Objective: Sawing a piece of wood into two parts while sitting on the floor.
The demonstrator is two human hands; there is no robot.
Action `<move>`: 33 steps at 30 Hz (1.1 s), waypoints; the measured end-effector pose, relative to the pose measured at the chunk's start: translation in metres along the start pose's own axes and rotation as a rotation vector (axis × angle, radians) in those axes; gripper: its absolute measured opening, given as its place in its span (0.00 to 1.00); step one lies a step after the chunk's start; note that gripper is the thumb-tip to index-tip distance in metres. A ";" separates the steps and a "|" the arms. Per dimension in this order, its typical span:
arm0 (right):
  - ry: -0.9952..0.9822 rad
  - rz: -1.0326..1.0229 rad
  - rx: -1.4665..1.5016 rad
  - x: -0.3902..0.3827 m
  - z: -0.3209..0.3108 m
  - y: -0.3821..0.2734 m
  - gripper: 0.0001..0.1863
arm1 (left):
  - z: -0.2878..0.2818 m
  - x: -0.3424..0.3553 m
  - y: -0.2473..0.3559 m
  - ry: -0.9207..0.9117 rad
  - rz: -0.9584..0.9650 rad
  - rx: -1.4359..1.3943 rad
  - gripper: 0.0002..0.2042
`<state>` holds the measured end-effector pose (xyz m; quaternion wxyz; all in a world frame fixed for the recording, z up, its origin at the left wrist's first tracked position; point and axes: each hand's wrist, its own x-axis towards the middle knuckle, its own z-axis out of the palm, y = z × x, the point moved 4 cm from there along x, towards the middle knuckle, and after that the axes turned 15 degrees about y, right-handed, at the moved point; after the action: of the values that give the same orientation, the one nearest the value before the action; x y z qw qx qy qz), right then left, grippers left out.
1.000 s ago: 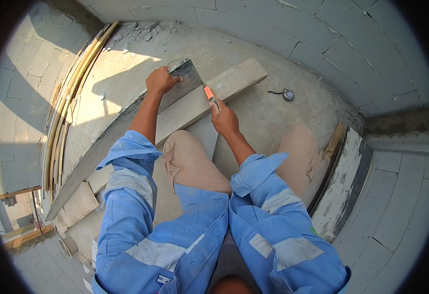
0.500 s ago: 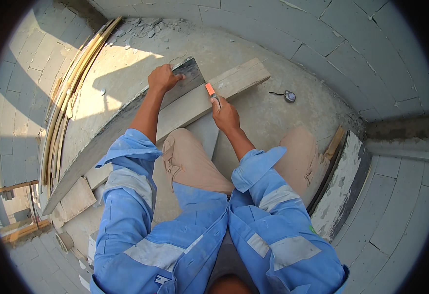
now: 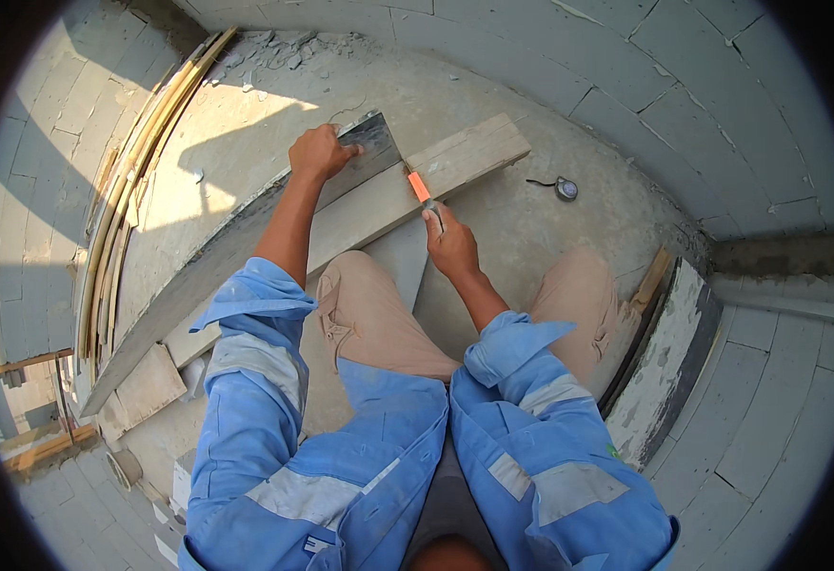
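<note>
My left hand point(image 3: 322, 152) is closed over the upper edge of a long grey board point(image 3: 371, 152), its thumb on the near face. The board stands tilted on its edge, beside and partly on a pale wooden beam point(image 3: 455, 162). In my right hand point(image 3: 452, 238) is an orange-and-black cutting tool point(image 3: 419, 187), gripped by its dark handle. A thin dark tip runs from its orange part toward the board's right end; its exact kind is unclear. Another flat board point(image 3: 400, 262) lies under the beam, near my knee.
A tape measure point(image 3: 565, 189) lies on the concrete floor to the right. Long wooden strips point(image 3: 141, 171) lean along the left wall. Rubble point(image 3: 288, 52) lies at the far wall. A paint-flaked board point(image 3: 660, 366) stands beside my right knee. Grey block walls surround the space.
My right hand has drawn the orange-and-black cutting tool back toward me and slightly right, away from the board's end. My left hand keeps its hold on the board.
</note>
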<state>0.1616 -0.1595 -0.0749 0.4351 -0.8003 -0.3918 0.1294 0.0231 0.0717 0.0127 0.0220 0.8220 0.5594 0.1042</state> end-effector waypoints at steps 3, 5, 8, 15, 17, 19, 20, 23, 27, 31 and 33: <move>0.027 0.012 0.021 0.024 0.020 0.003 0.19 | 0.005 -0.003 0.000 0.004 0.001 -0.006 0.28; -0.029 0.038 0.083 0.008 0.007 0.008 0.20 | 0.002 0.004 -0.011 -0.043 -0.011 -0.001 0.27; -0.075 0.080 0.121 -0.073 -0.068 0.005 0.21 | -0.002 -0.005 -0.025 -0.037 -0.031 0.014 0.27; -0.092 0.038 0.004 -0.027 -0.024 -0.003 0.22 | -0.009 -0.004 -0.008 -0.028 -0.031 0.019 0.27; 0.088 0.001 -0.015 0.033 0.020 0.012 0.21 | 0.001 0.006 0.019 -0.003 0.026 0.007 0.26; 0.037 0.027 0.007 0.022 0.025 0.008 0.22 | 0.005 0.005 -0.006 -0.007 0.013 0.011 0.26; -0.012 0.039 0.014 0.022 0.021 0.008 0.23 | 0.008 0.005 -0.009 -0.005 -0.007 -0.004 0.26; -0.090 0.060 0.115 -0.047 -0.038 0.001 0.22 | 0.004 -0.005 -0.033 -0.004 -0.025 0.006 0.26; 0.012 -0.060 0.149 -0.109 -0.109 -0.003 0.21 | -0.007 -0.006 -0.017 0.004 -0.043 -0.001 0.26; -0.065 -0.011 -0.015 -0.043 -0.040 0.000 0.21 | -0.008 -0.004 -0.007 -0.023 -0.045 0.020 0.26; 0.014 -0.004 -0.065 0.007 0.009 0.007 0.22 | -0.001 -0.002 0.009 -0.011 -0.014 0.008 0.26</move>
<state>0.1648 -0.1514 -0.0847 0.4119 -0.8142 -0.3941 0.1100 0.0302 0.0669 0.0148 0.0227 0.8188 0.5653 0.0973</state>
